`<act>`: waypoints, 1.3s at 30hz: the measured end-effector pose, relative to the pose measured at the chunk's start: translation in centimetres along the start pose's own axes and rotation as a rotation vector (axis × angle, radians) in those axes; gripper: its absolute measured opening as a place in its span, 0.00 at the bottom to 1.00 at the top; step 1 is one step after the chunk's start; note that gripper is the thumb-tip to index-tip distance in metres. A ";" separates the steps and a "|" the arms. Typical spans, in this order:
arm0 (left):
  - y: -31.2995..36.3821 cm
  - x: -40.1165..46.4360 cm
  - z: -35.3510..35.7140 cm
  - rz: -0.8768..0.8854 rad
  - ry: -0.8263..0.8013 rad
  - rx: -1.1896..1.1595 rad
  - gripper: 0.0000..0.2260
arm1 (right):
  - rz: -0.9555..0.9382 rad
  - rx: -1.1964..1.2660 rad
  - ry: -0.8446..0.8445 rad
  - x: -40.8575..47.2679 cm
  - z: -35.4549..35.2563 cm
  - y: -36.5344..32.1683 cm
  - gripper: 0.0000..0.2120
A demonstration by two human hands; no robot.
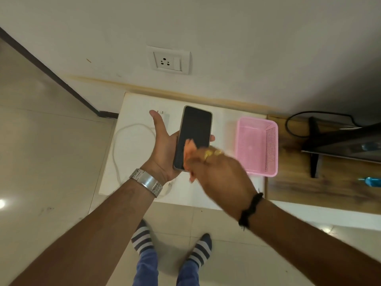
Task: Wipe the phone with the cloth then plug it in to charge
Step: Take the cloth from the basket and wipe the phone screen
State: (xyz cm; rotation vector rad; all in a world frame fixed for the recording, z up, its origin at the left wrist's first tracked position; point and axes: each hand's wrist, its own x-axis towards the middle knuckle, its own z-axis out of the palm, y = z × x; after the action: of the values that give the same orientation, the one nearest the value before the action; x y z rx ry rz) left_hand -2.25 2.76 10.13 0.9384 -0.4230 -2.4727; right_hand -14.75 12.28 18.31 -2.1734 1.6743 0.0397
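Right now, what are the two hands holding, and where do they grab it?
The left hand cradles the phone from behind, gripping its lower long edges. The right hand holds an orange cloth bunched in its fingers against the screen.

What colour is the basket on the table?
Pink, with mesh sides; the basket shows clearly in the head view.

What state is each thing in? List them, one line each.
phone: screen dark, held up in left hand, unplugged
cloth: orange, pressed on the screen by right hand
charger: lying on white table, cable loose
wall socket: nothing plugged in
pink basket: empty
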 end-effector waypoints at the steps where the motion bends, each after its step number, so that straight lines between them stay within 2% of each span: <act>1: -0.2 0.0 0.0 -0.004 0.003 0.018 0.61 | -0.041 0.003 -0.012 -0.4 -0.1 0.1 0.10; 6: -0.6 0.0 1.0 -0.028 -0.014 -0.002 0.60 | 0.188 -0.009 0.178 2.8 -1.8 4.6 0.14; 11: -0.4 0.6 0.9 0.000 0.031 0.005 0.60 | -0.048 0.049 0.040 -1.0 0.1 -0.7 0.08; 12: -0.7 0.5 1.1 -0.016 0.035 0.007 0.59 | -0.049 0.042 0.044 -0.4 -0.6 0.0 0.10; 14: -1.5 0.4 1.7 -0.060 0.014 0.031 0.58 | 0.077 0.045 0.138 2.2 -2.3 2.5 0.17; 17: -1.4 0.4 2.4 -0.051 0.010 0.058 0.59 | 0.236 0.011 0.231 4.5 -2.7 4.2 0.15; 21: -0.9 0.3 1.7 -0.044 0.084 0.007 0.51 | 0.055 0.125 0.124 1.7 -1.3 0.1 0.13; 24: -1.9 -0.4 1.6 -0.085 -0.043 0.055 0.60 | 0.150 0.058 0.202 3.7 -2.7 3.4 0.15; 26: -2.2 -0.7 2.1 -0.108 -0.115 0.066 0.62 | 0.265 0.048 0.256 5.1 -3.4 5.7 0.15; 28: -1.8 -0.3 1.9 -0.088 -0.102 0.057 0.61 | 0.244 0.052 0.249 4.9 -3.0 4.7 0.15; 32: -1.6 -0.1 1.3 -0.072 0.007 0.013 0.59 | 0.056 0.091 0.066 1.6 -1.9 0.5 0.17; 35: -2.0 -0.6 1.9 -0.101 -0.102 0.088 0.61 | 0.201 0.035 0.172 4.0 -3.2 4.2 0.16; 37: -1.6 -0.5 2.0 -0.098 -0.108 0.093 0.62 | 0.287 0.010 0.235 4.6 -3.3 5.0 0.15; 39: -0.8 -0.2 1.9 -0.082 -0.067 0.047 0.61 | 0.202 0.018 0.190 3.6 -2.5 2.7 0.12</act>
State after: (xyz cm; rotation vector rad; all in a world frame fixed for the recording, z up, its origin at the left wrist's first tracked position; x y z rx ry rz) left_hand -3.63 3.77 11.25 0.9101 -0.4759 -2.5846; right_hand -16.77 7.58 18.89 -2.0417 1.9870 -0.1294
